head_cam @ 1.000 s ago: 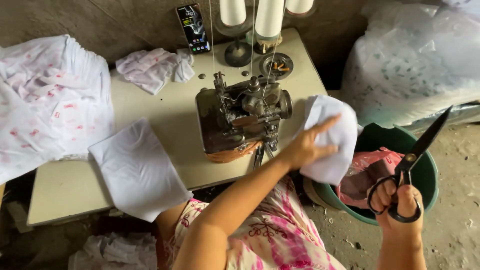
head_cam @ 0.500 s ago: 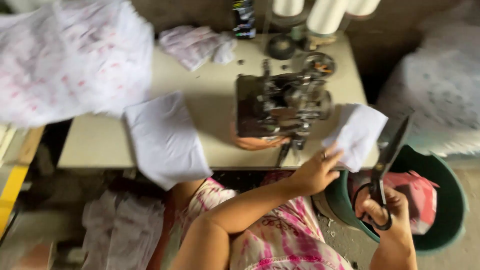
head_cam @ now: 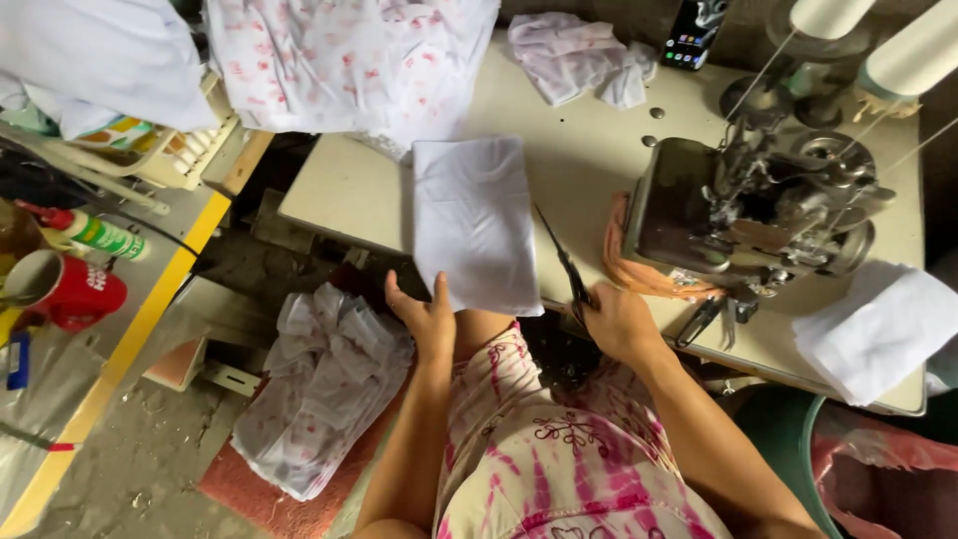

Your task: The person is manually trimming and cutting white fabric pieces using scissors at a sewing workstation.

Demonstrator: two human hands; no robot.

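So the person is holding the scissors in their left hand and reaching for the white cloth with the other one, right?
Not quite. The head view shows the scissors in the right hand, blades pointing up over the table. The left hand is the open one, at the lower edge of the folded white cloth.

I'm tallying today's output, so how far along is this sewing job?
Looks done: a white folded piece lies right of the sewing machine, and a heap of sewn-looking pieces sits on the floor, though I can't confirm they are finished. In hand: the left hand touches the white cloth on the table; the right hand holds scissors. Left: printed fabric piled behind.
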